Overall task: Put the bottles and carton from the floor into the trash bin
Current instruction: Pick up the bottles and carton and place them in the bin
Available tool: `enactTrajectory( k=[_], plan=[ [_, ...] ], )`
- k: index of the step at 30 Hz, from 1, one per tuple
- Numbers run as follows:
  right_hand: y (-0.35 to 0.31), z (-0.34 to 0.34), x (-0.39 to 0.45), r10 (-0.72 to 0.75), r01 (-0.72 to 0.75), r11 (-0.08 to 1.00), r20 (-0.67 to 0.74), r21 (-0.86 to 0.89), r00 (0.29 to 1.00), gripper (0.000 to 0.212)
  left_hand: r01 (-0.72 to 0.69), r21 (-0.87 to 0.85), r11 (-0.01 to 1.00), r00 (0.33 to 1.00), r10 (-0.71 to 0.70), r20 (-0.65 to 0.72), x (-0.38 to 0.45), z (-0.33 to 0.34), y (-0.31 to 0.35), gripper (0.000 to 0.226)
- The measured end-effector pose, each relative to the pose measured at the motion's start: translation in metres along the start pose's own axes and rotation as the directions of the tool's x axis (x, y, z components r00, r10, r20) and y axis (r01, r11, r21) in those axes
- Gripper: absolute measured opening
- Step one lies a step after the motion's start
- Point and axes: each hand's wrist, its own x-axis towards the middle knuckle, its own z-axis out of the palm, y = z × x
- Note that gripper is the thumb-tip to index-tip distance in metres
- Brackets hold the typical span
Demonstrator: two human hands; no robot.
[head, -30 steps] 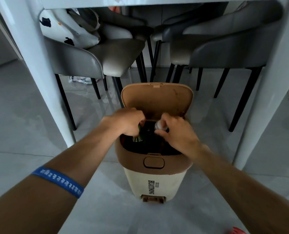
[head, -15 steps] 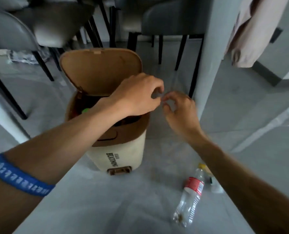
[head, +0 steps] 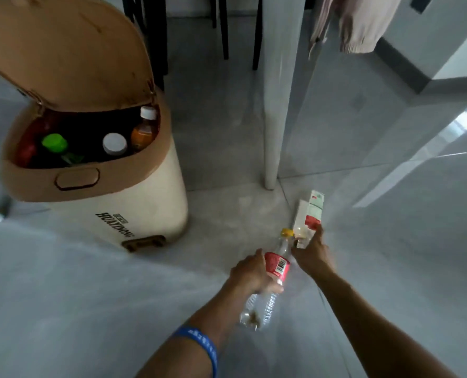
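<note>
A clear plastic bottle with a red label and yellow cap lies on the grey floor; my left hand is closed around its middle. Just right of it lies a white carton with red and green print, and my right hand grips its near end. The cream trash bin with a tan rim stands at the left, its lid raised. Inside it stand several bottles, among them one with a green cap and an orange one.
A white table leg stands on the floor just beyond the carton. Dark chair legs show behind the bin. Pale cloth hangs at the upper right. A dark skirting and wall corner run along the right.
Both hands left the bin opening and dropped to the floor on the right. My left hand closed on the clear bottle and my right hand on the carton. The view swung down and right.
</note>
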Motion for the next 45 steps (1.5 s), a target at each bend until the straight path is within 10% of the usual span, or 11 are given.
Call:
enactTrajectory(
  k=[6, 13, 20, 27, 36, 45],
  plan=[
    [-0.02, 0.007, -0.009, 0.008, 0.005, 0.954, -0.041, 0.3, 0.999, 0.076, 0.023, -0.26, 0.965, 0.99, -0.058, -0.13, 0.002, -0.024, 0.008, 0.087],
    [-0.105, -0.047, -0.037, -0.227, 0.271, 0.576, -0.167, 0.771, 0.959, 0.042, -0.281, -0.174, 0.944, 0.913, 0.206, -0.351, -0.055, -0.147, 0.045, 0.084],
    [-0.218, -0.118, -0.106, -0.508, 0.749, 0.317, -0.562, 0.582, 0.652, 0.04, -0.652, -0.344, 0.676, 0.738, 0.463, -0.49, -0.173, -0.283, 0.075, 0.078],
    [-0.307, -0.127, -0.156, -0.669, 0.909, 0.182, -0.63, 0.375, 0.394, 0.037, -0.805, -0.446, 0.392, 0.582, 0.373, -0.723, -0.219, -0.356, -0.017, 0.055],
    [-0.359, -0.071, -0.165, -0.843, 0.941, 0.31, -0.419, 0.138, 0.339, 0.032, -0.327, -0.117, 0.938, 0.841, 0.232, -0.49, -0.182, -0.355, -0.126, 0.085],
    [-0.362, -0.037, -0.15, -0.918, 0.919, 0.377, -0.177, -0.116, 0.355, 0.035, -0.499, -0.205, 0.842, 0.764, 0.316, -0.562, -0.174, -0.361, -0.127, 0.06]
  ],
)
